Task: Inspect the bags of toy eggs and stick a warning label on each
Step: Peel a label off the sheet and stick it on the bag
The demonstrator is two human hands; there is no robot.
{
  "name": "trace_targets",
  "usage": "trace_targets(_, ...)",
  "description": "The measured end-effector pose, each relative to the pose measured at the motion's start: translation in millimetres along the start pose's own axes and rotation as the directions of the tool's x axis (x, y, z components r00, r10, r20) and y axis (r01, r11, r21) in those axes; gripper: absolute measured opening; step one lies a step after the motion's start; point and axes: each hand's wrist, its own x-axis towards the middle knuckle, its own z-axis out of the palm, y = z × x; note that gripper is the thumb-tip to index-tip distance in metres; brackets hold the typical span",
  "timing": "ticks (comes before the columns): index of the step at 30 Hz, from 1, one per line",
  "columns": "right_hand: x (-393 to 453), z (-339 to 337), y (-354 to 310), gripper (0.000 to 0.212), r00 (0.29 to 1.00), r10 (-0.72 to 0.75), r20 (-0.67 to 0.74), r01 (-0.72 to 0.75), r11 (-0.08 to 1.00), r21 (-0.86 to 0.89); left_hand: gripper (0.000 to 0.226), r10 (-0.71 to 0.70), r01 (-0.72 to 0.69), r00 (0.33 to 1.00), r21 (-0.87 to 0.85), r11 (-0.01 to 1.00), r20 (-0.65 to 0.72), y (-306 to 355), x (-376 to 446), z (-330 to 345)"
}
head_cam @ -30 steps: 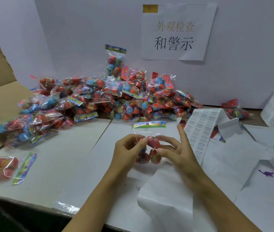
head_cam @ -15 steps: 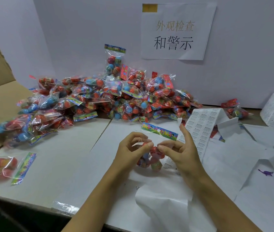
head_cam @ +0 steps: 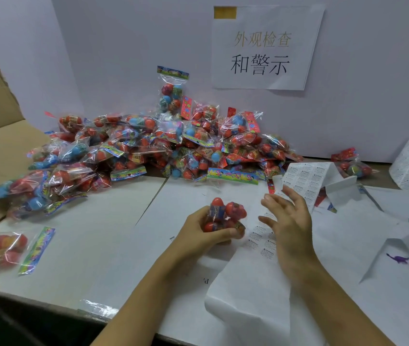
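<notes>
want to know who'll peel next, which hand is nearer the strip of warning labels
Right. The right hand, fingers spread, hovers over the label strip. The left hand grips the bag of toy eggs farther left.

Single head cam, wide-angle, looking forward and down across the table (head_cam: 78, 248) from its near edge, close range. Faces the wall sign (head_cam: 263, 48) beyond the table's far side. No second view.

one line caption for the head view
Left hand grips a bag of toy eggs; open right hand hovers over label strip.
</notes>
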Motion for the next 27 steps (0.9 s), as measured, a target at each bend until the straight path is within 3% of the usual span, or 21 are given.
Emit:
trace_targets(3,1.6,-2.9,0.7,0.011,1.000,-0.003,-0.022,0.003,1.000,-0.031,0.038,-0.034,0.033,0.999,-0.112,0.993,-0.010,0.7,2.1,-0.7)
trace_targets(6,-0.1,-3.2,1.2,0.006,0.998,-0.053,0.026,0.056,0.991,-0.121,0.016,-0.068,0.057,0.997,-0.218,0.974,-0.045,0.1,5.2,-2.0)
trace_targets(11,-5.9,-1.3,0.1,0.019,0.979,-0.083,0.185,0.122,0.970,-0.209,0.017,-0.089,0.064,0.993,-0.279,0.958,-0.077,1.7,8.0,-3.5)
trace_targets(16,-11.7,0.8,0.6,0.058,0.944,-0.013,0.329,0.101,0.963,-0.252,0.024,-0.107,0.067,0.988,-0.316,0.946,-0.112,2.4,10.9,-4.3)
trace_targets(20,-14.7,2.2,3.1,0.064,0.933,-0.015,0.360,0.140,0.936,-0.323,0.020,-0.113,0.072,0.988,-0.325,0.943,-0.108,2.8,10.2,-4.4)
trace_targets(27,-16.6,1.0,10.1,0.070,0.877,-0.135,0.461,0.373,0.794,-0.479,0.018,-0.090,0.065,0.993,-0.263,0.963,-0.081,0.3,11.5,-4.0)
